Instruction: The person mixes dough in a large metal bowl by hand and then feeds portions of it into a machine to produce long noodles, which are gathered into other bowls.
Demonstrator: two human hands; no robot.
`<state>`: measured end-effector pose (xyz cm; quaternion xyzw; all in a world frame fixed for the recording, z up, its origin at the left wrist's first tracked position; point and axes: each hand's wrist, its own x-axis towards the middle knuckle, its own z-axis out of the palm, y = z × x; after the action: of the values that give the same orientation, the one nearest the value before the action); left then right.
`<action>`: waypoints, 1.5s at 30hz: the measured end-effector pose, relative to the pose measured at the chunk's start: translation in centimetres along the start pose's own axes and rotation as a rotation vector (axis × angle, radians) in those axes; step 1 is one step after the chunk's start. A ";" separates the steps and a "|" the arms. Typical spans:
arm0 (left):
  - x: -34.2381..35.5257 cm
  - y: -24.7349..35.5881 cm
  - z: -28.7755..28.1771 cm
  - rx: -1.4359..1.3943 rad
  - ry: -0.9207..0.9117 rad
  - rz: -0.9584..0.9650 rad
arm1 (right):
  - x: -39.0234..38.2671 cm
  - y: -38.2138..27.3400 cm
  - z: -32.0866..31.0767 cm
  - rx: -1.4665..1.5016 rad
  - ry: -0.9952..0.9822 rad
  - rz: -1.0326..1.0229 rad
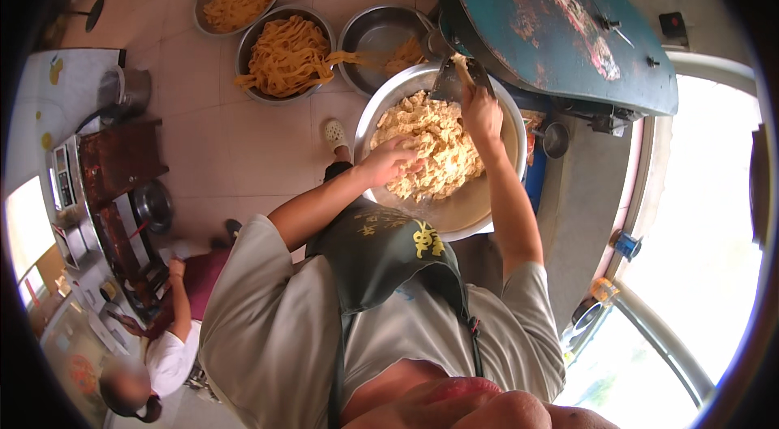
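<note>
Noodles (284,47), flat and yellow, lay in three metal bowls (367,25) on the floor (203,137), from the upper left to the top middle. The left hand (392,163) touched crumbly yellow dough (438,141) with its grip loose and its fingers apart. That dough sat in a big bowl (466,214) in the middle of the frame. The right hand (482,112) had its grip closed around a flat scraper (445,86) near the bowl's top edge. A blue-green machine (564,39) stood at the upper right.

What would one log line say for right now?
left fingers: at crumbly dough; right fingers: around flat tool; dough: in metal bowl; noodle strips: in nearby pans
</note>
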<state>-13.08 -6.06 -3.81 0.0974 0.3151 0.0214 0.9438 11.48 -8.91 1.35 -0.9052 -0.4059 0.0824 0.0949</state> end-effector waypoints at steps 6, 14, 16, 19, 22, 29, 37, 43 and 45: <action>1.6 -1.3 -0.6 0.202 -0.100 0.027 | 3.4 0.0 0.9 -0.059 -0.023 -0.022; -0.7 -0.3 1.7 0.669 -0.147 0.161 | 0.9 -1.2 -0.1 -0.135 -0.143 -0.089; 0.1 -1.2 1.1 0.675 -0.130 0.168 | 3.8 -0.7 -0.5 -0.102 -0.094 -0.110; -0.6 -0.4 2.4 0.662 -0.121 0.244 | 1.6 -0.1 -0.5 -0.058 0.009 -0.078; -0.5 -0.1 2.7 0.629 -0.184 0.327 | 0.2 0.7 -0.1 -0.071 0.005 -0.064; 0.9 -1.1 0.8 0.945 -0.145 0.495 | 0.7 -1.0 -0.4 -0.056 0.021 -0.062; -3.4 1.6 6.2 1.302 -0.109 0.613 | 1.7 4.0 2.2 -0.136 0.155 -0.281; 1.3 -1.0 2.9 1.272 -0.154 0.915 | 3.1 0.5 0.9 -0.126 0.036 -0.224; 0.9 -0.2 4.2 1.276 -0.087 0.730 | 2.5 0.8 0.5 -0.099 0.079 -0.158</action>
<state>-9.86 -6.89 -1.10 0.7272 0.1762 0.1429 0.6479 13.60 -7.53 0.47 -0.8766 -0.4755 0.0185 0.0720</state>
